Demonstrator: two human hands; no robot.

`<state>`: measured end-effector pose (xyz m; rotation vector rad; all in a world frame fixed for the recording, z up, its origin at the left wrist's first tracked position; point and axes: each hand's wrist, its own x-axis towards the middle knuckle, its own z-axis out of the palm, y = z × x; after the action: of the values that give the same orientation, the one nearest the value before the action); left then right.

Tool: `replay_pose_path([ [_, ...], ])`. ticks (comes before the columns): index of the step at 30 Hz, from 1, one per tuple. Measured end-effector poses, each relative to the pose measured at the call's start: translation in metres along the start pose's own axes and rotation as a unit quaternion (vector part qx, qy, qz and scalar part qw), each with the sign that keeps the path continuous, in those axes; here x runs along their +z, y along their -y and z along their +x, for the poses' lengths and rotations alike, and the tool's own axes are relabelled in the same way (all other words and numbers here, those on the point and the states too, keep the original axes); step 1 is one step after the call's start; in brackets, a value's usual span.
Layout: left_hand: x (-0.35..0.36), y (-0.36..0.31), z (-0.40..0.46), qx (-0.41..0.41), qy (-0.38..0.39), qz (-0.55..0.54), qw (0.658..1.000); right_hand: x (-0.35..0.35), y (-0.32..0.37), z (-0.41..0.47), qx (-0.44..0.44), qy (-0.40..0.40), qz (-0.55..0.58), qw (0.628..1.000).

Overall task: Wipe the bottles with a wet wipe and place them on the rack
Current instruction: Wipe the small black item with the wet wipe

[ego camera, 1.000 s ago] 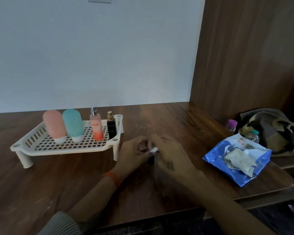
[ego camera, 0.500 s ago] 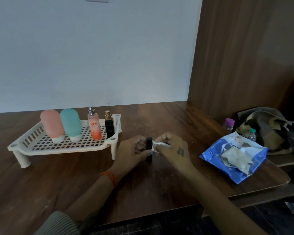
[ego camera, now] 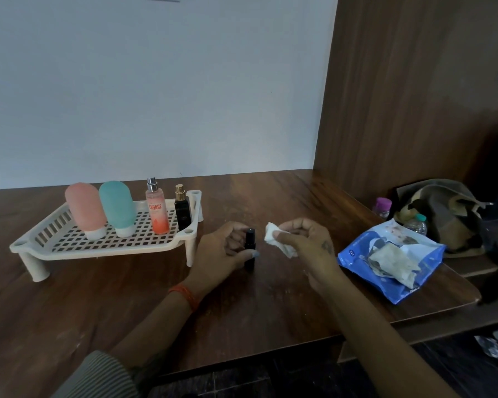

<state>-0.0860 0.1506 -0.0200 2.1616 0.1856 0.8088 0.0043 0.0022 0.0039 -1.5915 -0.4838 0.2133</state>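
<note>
The left hand [ego camera: 219, 251] is wrapped around a small black bottle [ego camera: 250, 248]. The bottle stands straight up on the table [ego camera: 127, 297], its long side pointing up and down. The right hand [ego camera: 305, 242] pinches a crumpled white wipe [ego camera: 273, 238] and is just beside the bottle, at about 3 o'clock from it, not touching it. So the two hands are apart, each one holding its own thing.

The rack [ego camera: 98, 248] sits at about 9 o'clock from the bottle, on the left hand's side. Four bottles already stand in a row on it: a pink one [ego camera: 85, 209], a green one [ego camera: 118, 208], an orange spray [ego camera: 156, 209] and a dark one [ego camera: 182, 211]. The free spot looks to be in front of that row. I think the left hand is the nearer one to carry the bottle over, keeping it upright. A blue wipe pack [ego camera: 385, 254] lies at 3 o'clock, past the right hand.
</note>
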Motion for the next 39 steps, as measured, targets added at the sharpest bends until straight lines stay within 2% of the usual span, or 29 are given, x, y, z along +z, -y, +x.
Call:
replay_pose_path([
  [2, 0.000, -0.001, 0.000, -0.002, 0.001, 0.010, 1.000, -0.005, -0.005, 0.003, -0.037, -0.041, -0.101, 0.993],
  [4, 0.000, -0.001, 0.000, 0.000, -0.002, 0.009, 1.000, -0.008, -0.010, 0.005, -0.066, -0.044, -0.170, 0.982],
  [9, 0.001, -0.001, -0.002, 0.003, -0.002, 0.007, 1.000, -0.006, -0.017, 0.007, -0.106, 0.019, -0.252, 0.962],
  [12, 0.001, -0.001, -0.003, 0.008, -0.006, 0.008, 1.000, -0.002, -0.011, 0.004, -0.099, 0.064, -0.373, 0.920],
  [14, 0.001, 0.000, -0.002, 0.004, -0.006, 0.007, 1.000, 0.000, -0.004, 0.002, -0.133, 0.050, -0.418, 0.897],
  [16, 0.001, 0.002, -0.002, -0.002, -0.011, 0.006, 1.000, 0.002, 0.003, 0.000, -0.216, 0.033, -0.364, 0.905],
  [18, 0.002, 0.005, -0.001, -0.005, -0.019, 0.012, 1.000, 0.007, 0.014, 0.001, -0.245, 0.082, -0.291, 0.921],
  [20, 0.003, 0.005, 0.001, -0.006, -0.024, 0.028, 0.999, 0.015, 0.019, 0.007, -0.241, 0.142, -0.287, 0.916],
  [23, 0.003, 0.003, 0.001, -0.014, -0.022, 0.042, 0.999, 0.022, 0.020, 0.017, -0.278, 0.154, -0.326, 0.890],
  [28, 0.004, 0.004, 0.002, -0.049, -0.001, 0.013, 0.999, 0.020, 0.024, 0.028, -0.277, 0.191, -0.315, 0.887],
  [39, -0.023, -0.059, 0.011, -0.145, 0.042, 0.014, 0.988, 0.007, 0.087, 0.033, -0.168, 0.224, -0.325, 0.903],
])
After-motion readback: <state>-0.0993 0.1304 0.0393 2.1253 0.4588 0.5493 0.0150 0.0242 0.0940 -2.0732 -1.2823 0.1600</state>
